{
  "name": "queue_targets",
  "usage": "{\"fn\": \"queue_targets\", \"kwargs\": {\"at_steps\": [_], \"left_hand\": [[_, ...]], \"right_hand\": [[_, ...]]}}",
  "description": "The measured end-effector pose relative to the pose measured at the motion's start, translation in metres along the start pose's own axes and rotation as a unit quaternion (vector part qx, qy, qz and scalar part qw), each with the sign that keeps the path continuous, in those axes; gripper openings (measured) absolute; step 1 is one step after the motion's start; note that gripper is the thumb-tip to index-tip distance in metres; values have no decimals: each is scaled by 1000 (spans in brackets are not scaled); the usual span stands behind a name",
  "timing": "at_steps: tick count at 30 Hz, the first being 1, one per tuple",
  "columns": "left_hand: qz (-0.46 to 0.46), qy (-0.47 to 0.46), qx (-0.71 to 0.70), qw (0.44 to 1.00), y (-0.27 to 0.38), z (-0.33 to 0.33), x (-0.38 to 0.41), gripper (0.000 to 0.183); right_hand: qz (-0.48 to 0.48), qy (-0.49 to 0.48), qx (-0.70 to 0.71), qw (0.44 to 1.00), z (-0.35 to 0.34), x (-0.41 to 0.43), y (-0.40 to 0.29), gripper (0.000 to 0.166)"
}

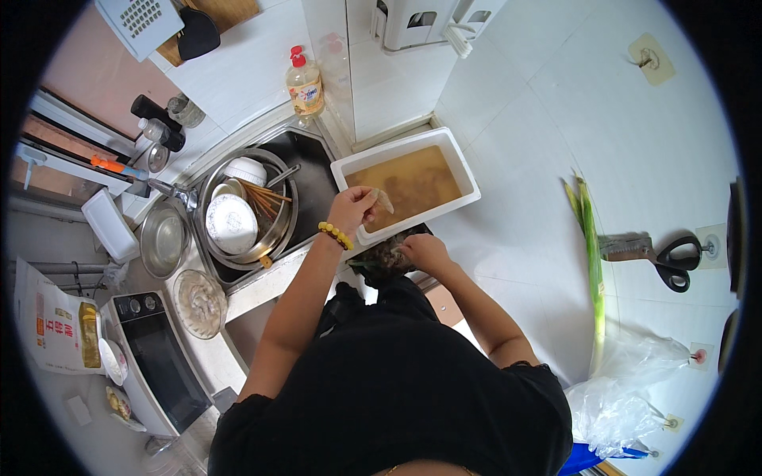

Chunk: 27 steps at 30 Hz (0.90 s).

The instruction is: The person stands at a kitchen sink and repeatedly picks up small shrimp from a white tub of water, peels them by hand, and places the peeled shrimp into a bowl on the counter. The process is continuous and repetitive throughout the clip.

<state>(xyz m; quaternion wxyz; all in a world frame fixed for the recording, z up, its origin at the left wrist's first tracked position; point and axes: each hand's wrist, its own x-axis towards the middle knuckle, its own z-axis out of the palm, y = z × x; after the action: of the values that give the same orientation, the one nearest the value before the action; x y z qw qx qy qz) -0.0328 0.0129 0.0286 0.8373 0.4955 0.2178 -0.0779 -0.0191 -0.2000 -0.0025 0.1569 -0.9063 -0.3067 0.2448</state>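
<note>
My left hand [352, 208], with a yellow bead bracelet at the wrist, pinches a small pale translucent piece [384, 202], perhaps shrimp. It is over the near left side of a white foam box [470, 172]. Cloudy brown water [417, 172] fills much of that box, and darker shapes blur beneath the surface. My right hand [425, 254] is lower, its fingers bunched above a black bag [375, 271] of greyish scraps [390, 256]. Whether those fingers hold anything is hidden. Left of my body, a clear bowl [201, 304] contains pale, wet pieces.
In the sink [312, 157], a metal basin [286, 229] holds bowls, plates and chopsticks. A dish soap bottle [305, 89] stands behind it. The counter carries a steel bowl [164, 238] and a microwave [166, 357]. Kitchen scissors [678, 262] and spring onions [589, 250] hang on the right wall.
</note>
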Motion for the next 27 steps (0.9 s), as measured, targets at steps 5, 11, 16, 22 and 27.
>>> {"fn": "queue_targets", "kwargs": {"at_steps": [5, 11, 16, 22, 27], "left_hand": [[-15, -22, -27, 999, -1, -1, -4, 14], [-16, -45, 23, 999, -4, 0, -5, 13], [50, -30, 77, 995, -11, 0, -5, 10], [111, -72, 138, 982, -15, -9, -4, 10], [150, -57, 165, 973, -25, -8, -2, 10]], "right_hand": [[9, 136, 50, 989, -2, 6, -11, 23], [-32, 260, 393, 881, -36, 36, -38, 17], [17, 78, 564, 822, -46, 45, -40, 16], [113, -108, 814, 559, -44, 45, -31, 12], [127, -133, 807, 562, -21, 44, -26, 12]]}}
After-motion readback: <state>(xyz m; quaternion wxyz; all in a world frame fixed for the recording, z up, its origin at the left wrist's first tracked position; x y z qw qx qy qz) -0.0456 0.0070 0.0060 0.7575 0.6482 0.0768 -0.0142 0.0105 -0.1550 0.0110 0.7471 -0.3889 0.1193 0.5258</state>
